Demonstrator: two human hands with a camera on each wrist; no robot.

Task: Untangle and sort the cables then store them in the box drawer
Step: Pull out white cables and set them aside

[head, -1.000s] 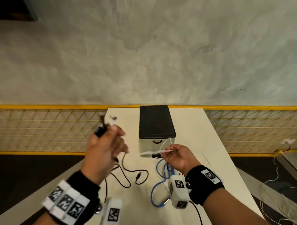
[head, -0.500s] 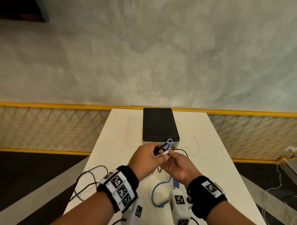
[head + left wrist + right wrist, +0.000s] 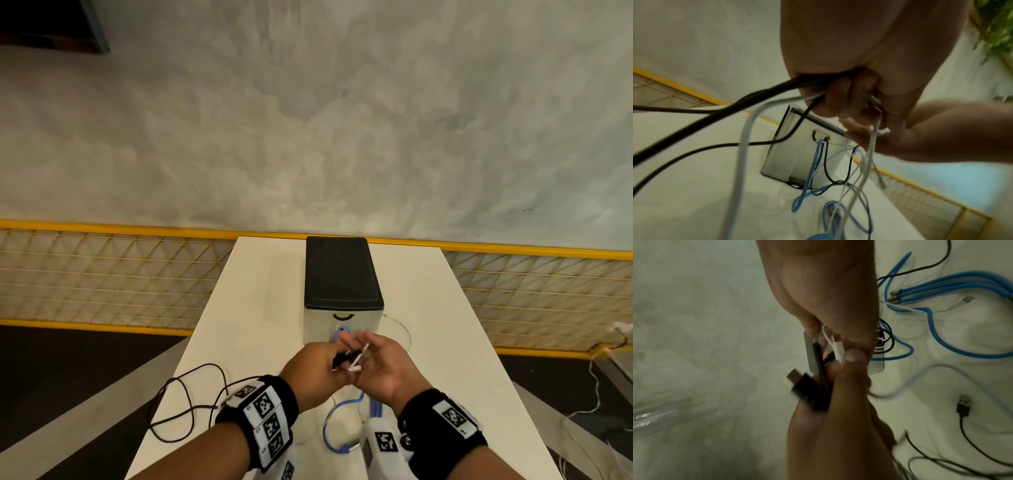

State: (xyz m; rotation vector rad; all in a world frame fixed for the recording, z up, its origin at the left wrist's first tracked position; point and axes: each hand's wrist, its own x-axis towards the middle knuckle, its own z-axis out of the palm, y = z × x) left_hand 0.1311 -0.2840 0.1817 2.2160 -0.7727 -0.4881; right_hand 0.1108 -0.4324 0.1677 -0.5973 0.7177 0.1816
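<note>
a white table runs away from the person toward a mottled grey wall, with a yellow mesh fence between them and dark floor to either side. nearest, a blue cable lies in loops on the table between the wrists, and a black cable loops at the left edge. above these the two hands meet. the left hand is curled round a bundle of black and white cables, black plugs sticking out of its fist. the right hand, fingers bent, pinches a white connector between thumb and finger. just beyond stands one drawer box, black-topped, its drawer front closed. how many cables there are cannot be counted.
</note>
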